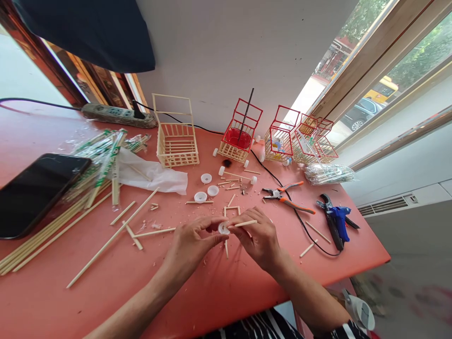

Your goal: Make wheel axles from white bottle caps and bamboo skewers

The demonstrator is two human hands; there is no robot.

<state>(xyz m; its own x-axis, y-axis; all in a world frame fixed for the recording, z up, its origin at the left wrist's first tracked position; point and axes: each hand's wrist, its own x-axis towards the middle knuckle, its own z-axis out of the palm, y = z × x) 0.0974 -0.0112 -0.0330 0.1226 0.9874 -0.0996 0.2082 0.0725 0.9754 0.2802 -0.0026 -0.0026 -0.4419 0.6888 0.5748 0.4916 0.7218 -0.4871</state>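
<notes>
My left hand (192, 245) pinches a small white plastic cap (223, 229) between thumb and fingers. My right hand (259, 240) pinches a short wooden stick (246, 223) whose end meets the cap. Both hands hover just above the red table (106, 292) near its front middle. More white caps (206, 188) lie on the table behind the hands, among short stick pieces (231, 209).
Long wooden sticks (106, 242) and wrapped chopsticks (102, 162) lie at the left beside a black phone (33, 193). An unpainted stick cart (175, 134) and red-framed carts (240, 134) stand at the back. Orange-handled pliers (287, 197) and a blue glue gun (335, 221) rest at the right.
</notes>
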